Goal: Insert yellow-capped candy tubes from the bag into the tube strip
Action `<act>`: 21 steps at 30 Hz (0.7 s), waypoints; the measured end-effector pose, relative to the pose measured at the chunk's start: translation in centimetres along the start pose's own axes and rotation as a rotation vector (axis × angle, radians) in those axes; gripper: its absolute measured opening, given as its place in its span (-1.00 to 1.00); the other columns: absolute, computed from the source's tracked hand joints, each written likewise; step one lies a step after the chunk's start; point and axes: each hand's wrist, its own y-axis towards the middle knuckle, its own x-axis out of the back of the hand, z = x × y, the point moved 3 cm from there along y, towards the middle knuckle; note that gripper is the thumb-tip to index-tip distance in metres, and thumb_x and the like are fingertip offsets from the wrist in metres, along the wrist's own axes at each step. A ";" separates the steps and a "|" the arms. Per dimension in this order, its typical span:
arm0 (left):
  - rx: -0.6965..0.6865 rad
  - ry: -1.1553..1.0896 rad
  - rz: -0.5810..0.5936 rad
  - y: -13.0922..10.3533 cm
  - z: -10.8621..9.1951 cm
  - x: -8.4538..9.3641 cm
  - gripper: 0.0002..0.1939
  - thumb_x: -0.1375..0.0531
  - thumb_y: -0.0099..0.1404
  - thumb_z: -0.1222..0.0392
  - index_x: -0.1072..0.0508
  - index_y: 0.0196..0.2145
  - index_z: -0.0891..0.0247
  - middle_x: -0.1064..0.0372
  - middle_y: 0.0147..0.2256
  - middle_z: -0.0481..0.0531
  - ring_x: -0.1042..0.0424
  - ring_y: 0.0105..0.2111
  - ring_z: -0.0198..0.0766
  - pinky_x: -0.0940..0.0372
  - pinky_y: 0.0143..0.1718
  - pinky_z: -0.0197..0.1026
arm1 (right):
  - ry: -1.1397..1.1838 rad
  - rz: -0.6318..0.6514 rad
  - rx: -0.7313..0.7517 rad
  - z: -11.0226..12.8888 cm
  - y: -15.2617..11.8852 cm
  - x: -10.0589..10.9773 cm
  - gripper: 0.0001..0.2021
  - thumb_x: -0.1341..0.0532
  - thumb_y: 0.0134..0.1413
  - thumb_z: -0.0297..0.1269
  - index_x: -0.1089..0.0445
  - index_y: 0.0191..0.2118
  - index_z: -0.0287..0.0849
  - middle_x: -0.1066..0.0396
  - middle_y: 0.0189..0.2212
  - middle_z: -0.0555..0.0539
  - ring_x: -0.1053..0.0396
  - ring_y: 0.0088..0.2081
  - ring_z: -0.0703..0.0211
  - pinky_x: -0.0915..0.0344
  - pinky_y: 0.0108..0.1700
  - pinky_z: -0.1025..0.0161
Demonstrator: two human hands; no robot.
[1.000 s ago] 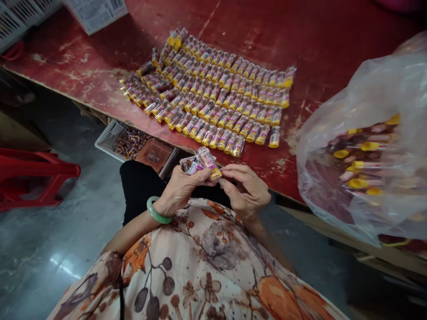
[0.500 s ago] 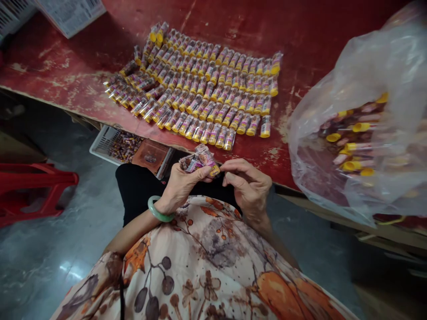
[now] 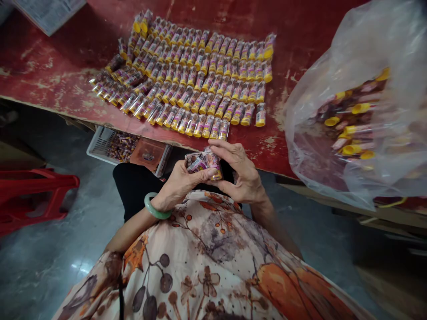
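Left hand (image 3: 178,183): grip pinching the printed packets (image 3: 197,162) under its thumb
Right hand (image 3: 246,173): fingers and thumb curved about the packets' right end; cannot tell whether they press
Printed packets: before the near edge of the table (image 3: 293,31)
Yellow-ended tubes (image 3: 183,76): rows across the table
Clear bag (image 3: 367,58): at right, more tubes inside

Red table (image 3: 300,31), purple-yellow tubes (image 3: 207,124), green bangle (image 3: 156,213) — cream top (image 3: 182,242) patterned orange and grey.
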 end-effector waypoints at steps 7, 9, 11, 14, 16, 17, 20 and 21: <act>0.047 -0.030 -0.062 0.1 -0.1 0.0 -0.69 -0.44 -0.06 0.15 -0.52 -0.35 0.29 -0.46 -0.42 -0.05 -0.42 -0.45 -0.33 -0.38 -0.34 -0.23 | 0.013 -0.042 0.011 -0.2 0.0 -0.1 -0.40 -0.16 -0.04 -0.40 -0.20 0.20 -0.14 -0.31 0.09 -0.21 -0.29 0.10 -0.12 -0.24 0.05 -0.10; 0.051 -0.023 -0.065 0.1 -0.1 0.2 -0.68 -0.44 -0.07 0.14 -0.52 -0.35 0.29 -0.46 -0.42 -0.05 -0.42 -0.45 -0.33 -0.39 -0.33 -0.23 | 0.020 -0.043 0.003 -0.3 0.0 -0.3 -0.39 -0.16 -0.06 -0.41 -0.20 0.20 -0.14 -0.32 0.09 -0.22 -0.29 0.10 -0.13 -0.25 0.04 -0.11; 0.043 -0.006 -0.051 0.2 0.0 0.4 -0.68 -0.44 -0.07 0.14 -0.52 -0.35 0.29 -0.45 -0.42 -0.06 -0.41 -0.45 -0.33 -0.39 -0.34 -0.23 | 0.024 -0.045 -0.008 -0.3 -0.1 -0.4 -0.38 -0.16 -0.08 -0.42 -0.21 0.20 -0.14 -0.31 0.09 -0.22 -0.29 0.10 -0.13 -0.25 0.05 -0.11; 0.022 0.010 -0.033 0.1 0.0 0.5 -0.71 -0.43 -0.03 0.15 -0.52 -0.35 0.29 -0.44 -0.43 -0.07 -0.41 -0.44 -0.34 -0.38 -0.33 -0.25 | 0.030 -0.049 -0.024 -0.4 -0.2 -0.5 -0.37 -0.16 -0.09 -0.42 -0.20 0.20 -0.13 -0.31 0.10 -0.20 -0.28 0.11 -0.13 -0.24 0.07 -0.13; 0.021 0.012 -0.041 0.0 0.0 0.6 -0.73 -0.41 0.00 0.16 -0.51 -0.34 0.29 -0.44 -0.42 -0.07 -0.41 -0.44 -0.36 -0.38 -0.32 -0.26 | 0.033 -0.056 -0.034 -0.5 -0.3 -0.6 -0.37 -0.17 -0.09 -0.41 -0.20 0.20 -0.13 -0.31 0.09 -0.20 -0.28 0.11 -0.14 -0.22 0.09 -0.15; 0.025 0.013 -0.044 0.0 0.0 0.6 -0.73 -0.41 0.01 0.16 -0.51 -0.34 0.30 -0.44 -0.42 -0.07 -0.40 -0.44 -0.36 -0.38 -0.32 -0.26 | 0.036 -0.059 -0.038 -0.5 -0.3 -0.6 -0.37 -0.18 -0.08 -0.40 -0.20 0.20 -0.13 -0.32 0.09 -0.21 -0.28 0.11 -0.15 -0.22 0.10 -0.15; 0.036 0.019 -0.053 -0.2 -0.1 0.6 -0.73 -0.41 0.00 0.17 -0.50 -0.34 0.30 -0.45 -0.42 -0.07 -0.40 -0.45 -0.37 -0.37 -0.33 -0.27 | 0.051 -0.068 -0.036 -0.5 -0.4 -0.7 -0.37 -0.18 -0.07 -0.40 -0.19 0.21 -0.14 -0.32 0.09 -0.22 -0.28 0.11 -0.16 -0.22 0.09 -0.16; 0.037 0.021 -0.056 -0.3 -0.1 0.6 -0.72 -0.42 -0.01 0.17 -0.51 -0.33 0.30 -0.46 -0.41 -0.07 -0.40 -0.45 -0.36 -0.36 -0.33 -0.28 | 0.053 -0.072 -0.029 -0.4 -0.4 -0.8 -0.37 -0.18 -0.06 -0.41 -0.19 0.21 -0.14 -0.31 0.09 -0.23 -0.28 0.11 -0.16 -0.23 0.08 -0.16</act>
